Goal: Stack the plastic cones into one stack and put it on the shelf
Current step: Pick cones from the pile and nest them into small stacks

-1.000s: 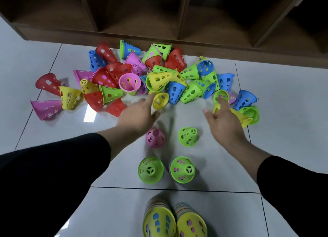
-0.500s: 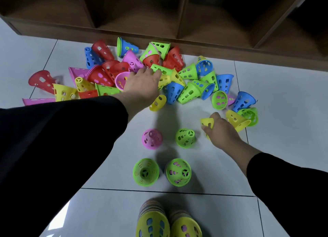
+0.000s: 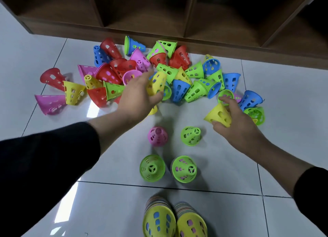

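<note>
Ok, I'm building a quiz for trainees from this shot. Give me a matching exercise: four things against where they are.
1. left hand
2. right hand
3. pink cone
4. two tall stacks

A. stands alone, upright, mid-floor
B. nearest the camera, bottom edge
C. holds a yellow cone right of the pile
D. holds a yellow cone over the pile

Pairs: 1-D, 2-C, 3-A, 4-B

Two hands, each holding one yellow cone (image 3: 219,115), four upright cones mid-floor, two tall stacks (image 3: 158,219) at the near edge
</note>
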The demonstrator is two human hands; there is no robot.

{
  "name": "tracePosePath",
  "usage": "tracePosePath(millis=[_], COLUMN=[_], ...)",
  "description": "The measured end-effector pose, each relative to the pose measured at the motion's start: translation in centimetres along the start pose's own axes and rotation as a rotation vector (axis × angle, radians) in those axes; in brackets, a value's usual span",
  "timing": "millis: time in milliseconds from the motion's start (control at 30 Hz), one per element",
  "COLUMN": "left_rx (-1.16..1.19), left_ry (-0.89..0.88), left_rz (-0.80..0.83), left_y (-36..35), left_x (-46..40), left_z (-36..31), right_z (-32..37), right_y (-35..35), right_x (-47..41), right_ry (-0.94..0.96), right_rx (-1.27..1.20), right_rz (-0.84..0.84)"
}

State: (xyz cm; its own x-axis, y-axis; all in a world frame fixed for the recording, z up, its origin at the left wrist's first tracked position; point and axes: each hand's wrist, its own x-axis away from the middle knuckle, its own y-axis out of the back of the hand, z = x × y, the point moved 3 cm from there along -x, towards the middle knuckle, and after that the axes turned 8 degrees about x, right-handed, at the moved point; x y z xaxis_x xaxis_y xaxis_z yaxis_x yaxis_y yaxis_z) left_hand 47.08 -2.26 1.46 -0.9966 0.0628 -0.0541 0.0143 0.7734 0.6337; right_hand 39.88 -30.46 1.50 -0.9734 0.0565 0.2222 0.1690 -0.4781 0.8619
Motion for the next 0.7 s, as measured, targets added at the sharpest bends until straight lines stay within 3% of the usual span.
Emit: tracePosePath(millis=[67, 133, 467, 533, 600, 700], left_rx=[0.205, 0.260, -0.024, -0.005, 0.000, -0.198], left_ry=[0.061, 0.033, 0.016, 0.013, -0.050, -0.121], left_rz=[0.020, 0.086, 0.482, 0.444, 0.277, 0.151], left_y=[0.7, 0.4, -3.2, -2.6, -1.6, -1.0], left_x=[3.0, 5.2, 7.2, 7.2, 6.6, 4.3], left_z=[0.5, 1.3, 3.9, 4.2, 4.7, 5.5], right_z=[1.0, 1.4, 3.3, 4.1, 5.1, 7.1], right_y=[0.8, 0.6, -4.9, -4.6, -4.4, -5.1], right_x=[1.0, 1.4, 0.2, -0.4, -1.3, -4.0], right_ry=[0.086, 0.157, 0.198, 0.210, 0.214, 0.234], right_rx=[0.127, 0.266, 0.453, 0.432, 0.316, 0.232], right_rz=[0.105, 0.186, 0.233, 0.142, 0.113, 0.142])
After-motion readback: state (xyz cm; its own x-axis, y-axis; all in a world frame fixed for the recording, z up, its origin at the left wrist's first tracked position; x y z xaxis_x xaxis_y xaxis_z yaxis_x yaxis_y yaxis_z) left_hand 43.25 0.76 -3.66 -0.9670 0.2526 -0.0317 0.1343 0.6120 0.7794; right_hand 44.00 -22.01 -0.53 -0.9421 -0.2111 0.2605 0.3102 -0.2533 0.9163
